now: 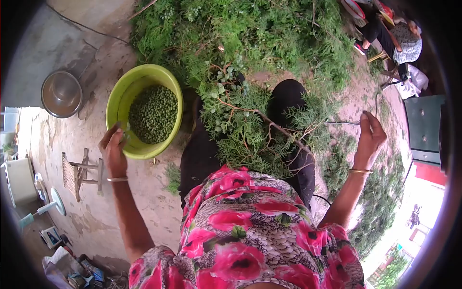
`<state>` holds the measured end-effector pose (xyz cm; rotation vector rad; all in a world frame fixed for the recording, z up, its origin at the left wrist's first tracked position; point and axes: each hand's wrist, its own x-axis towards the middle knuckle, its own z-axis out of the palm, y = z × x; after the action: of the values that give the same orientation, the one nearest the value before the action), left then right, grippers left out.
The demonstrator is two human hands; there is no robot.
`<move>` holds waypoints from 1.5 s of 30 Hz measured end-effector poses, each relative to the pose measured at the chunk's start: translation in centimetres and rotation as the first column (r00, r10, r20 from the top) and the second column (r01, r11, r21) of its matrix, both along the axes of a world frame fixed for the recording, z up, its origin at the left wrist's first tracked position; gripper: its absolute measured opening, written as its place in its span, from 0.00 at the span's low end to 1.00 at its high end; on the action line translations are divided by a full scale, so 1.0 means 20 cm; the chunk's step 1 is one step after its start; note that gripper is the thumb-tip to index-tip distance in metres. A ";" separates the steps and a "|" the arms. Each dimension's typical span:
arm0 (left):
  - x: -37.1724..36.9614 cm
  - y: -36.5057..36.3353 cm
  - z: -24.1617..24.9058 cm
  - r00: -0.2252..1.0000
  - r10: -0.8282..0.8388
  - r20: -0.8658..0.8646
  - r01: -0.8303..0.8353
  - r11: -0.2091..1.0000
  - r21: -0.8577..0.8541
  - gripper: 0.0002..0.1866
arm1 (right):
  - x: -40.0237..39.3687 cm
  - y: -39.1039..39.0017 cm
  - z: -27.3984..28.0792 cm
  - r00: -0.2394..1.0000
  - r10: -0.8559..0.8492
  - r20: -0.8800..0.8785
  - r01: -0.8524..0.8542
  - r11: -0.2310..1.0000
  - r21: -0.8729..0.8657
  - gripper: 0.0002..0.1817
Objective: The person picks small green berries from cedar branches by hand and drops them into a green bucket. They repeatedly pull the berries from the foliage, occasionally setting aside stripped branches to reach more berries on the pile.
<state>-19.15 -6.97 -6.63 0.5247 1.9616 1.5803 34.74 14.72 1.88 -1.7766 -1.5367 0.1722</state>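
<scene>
A branch [274,124] with green sprigs and pale round cones lies across my lap. To its left stands a yellow-green bucket [111,108], partly filled with small green cones [153,114]. My left hand [113,151] is at the bucket's near left rim, fingers pinched together; a blurred pale green bit shows by the fingertips. Out to the right of the branch, my right hand [370,139] is raised with thumb and fingers pinched. A thin dark line meets its fingertips, and whether it is held there is unclear.
Cut green branches [260,33] are heaped ahead, with more foliage at the right. A metal bowl [62,94] and a small wooden stool [82,173] stand on the left. A seated person [404,41] is at the upper right, near a dark green box [424,123].
</scene>
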 end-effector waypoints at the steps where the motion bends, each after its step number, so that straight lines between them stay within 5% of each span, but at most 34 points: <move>1: -0.10 -0.03 -0.08 0.973 0.002 -0.231 -0.024 0.995 -0.093 0.23 | 0.00 -0.01 0.00 1.000 -0.003 0.000 0.003 1.000 -0.002 0.12; 2: -0.13 -0.03 -0.11 0.893 -0.021 -0.450 -0.066 0.982 -0.177 0.26 | -0.01 -0.03 0.00 0.999 -0.022 0.050 0.020 0.998 0.051 0.12; 3: -0.14 -0.03 -0.13 0.893 -0.029 -0.449 -0.058 0.982 -0.179 0.26 | -0.02 -0.04 0.00 0.994 -0.046 0.099 0.036 0.994 0.106 0.12; 5: -0.10 0.00 -0.11 0.472 -0.075 -0.879 -0.267 0.937 -0.223 0.27 | -0.21 -0.09 -0.03 0.935 0.185 -0.302 -0.142 0.977 0.161 0.12; 6: -0.02 0.05 -0.07 0.474 -0.078 -0.877 -0.259 0.940 -0.223 0.27 | -0.32 -0.12 -0.03 0.939 0.239 -0.245 -0.233 0.971 0.055 0.13; 8: 0.25 0.19 0.07 0.774 0.045 -0.632 -0.023 0.999 0.043 0.22 | -0.53 -0.14 -0.08 0.853 0.454 -0.258 -0.486 0.871 -0.076 0.11; 14: 0.90 0.51 0.32 0.560 -0.369 -0.742 0.563 0.826 0.014 0.07 | -0.85 -0.11 -0.36 0.676 0.726 -0.129 -0.737 0.666 -0.114 0.14; 20: 1.07 0.52 0.19 0.670 -0.423 -0.610 0.603 0.790 0.115 0.06 | -0.89 -0.14 -0.39 0.546 0.836 0.051 -0.838 0.543 0.060 0.21; 25: 1.08 0.46 0.18 0.775 -0.565 -0.283 0.598 0.801 0.039 0.06 | -0.90 -0.20 -0.35 0.638 0.747 -0.188 -0.757 0.653 0.025 0.13; 27: 1.08 0.45 0.17 0.801 -0.573 -0.172 0.585 0.811 0.020 0.06 | -0.88 -0.20 -0.31 0.600 0.545 -0.586 -0.748 0.643 -0.167 0.09; 30: 1.07 0.46 0.15 0.795 -0.582 -0.170 0.592 0.806 0.010 0.06 | -0.84 -0.19 -0.27 0.594 0.447 -0.669 -0.762 0.580 -0.288 0.09; 32: 1.07 0.47 0.15 0.790 -0.574 -0.217 0.587 0.809 -0.001 0.06 | -0.84 -0.22 -0.23 0.634 0.528 -0.565 -0.748 0.602 -0.277 0.09; 34: 1.03 0.46 0.11 0.784 -0.599 -0.162 0.603 0.797 -0.032 0.07 | -0.84 -0.23 -0.22 0.470 0.658 -0.589 -0.835 0.547 -0.057 0.09; 36: 1.03 0.46 0.08 0.776 -0.622 -0.105 0.620 0.783 -0.058 0.07 | -0.85 -0.25 -0.14 0.408 0.669 -0.622 -0.873 0.486 -0.050 0.09; 39: 1.08 0.48 0.14 0.871 -0.467 0.152 0.448 0.883 0.142 0.06 | -0.87 -0.24 -0.14 0.231 0.376 -0.898 -0.818 0.574 0.030 0.06; 42: 1.06 0.45 0.12 0.879 -0.444 0.172 0.425 0.895 0.138 0.05 | -0.78 -0.16 -0.20 -0.002 -0.019 -1.000 -0.730 0.683 -0.011 0.09; 45: 1.05 0.42 0.16 0.919 -0.385 0.090 0.375 0.920 0.112 0.05 | -0.73 -0.15 -0.19 -0.150 -0.118 -0.982 -0.742 0.669 0.033 0.10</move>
<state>1.94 1.52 -3.35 0.7874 1.5918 1.4216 20.18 11.67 -1.85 -0.7710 -0.6126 2.0551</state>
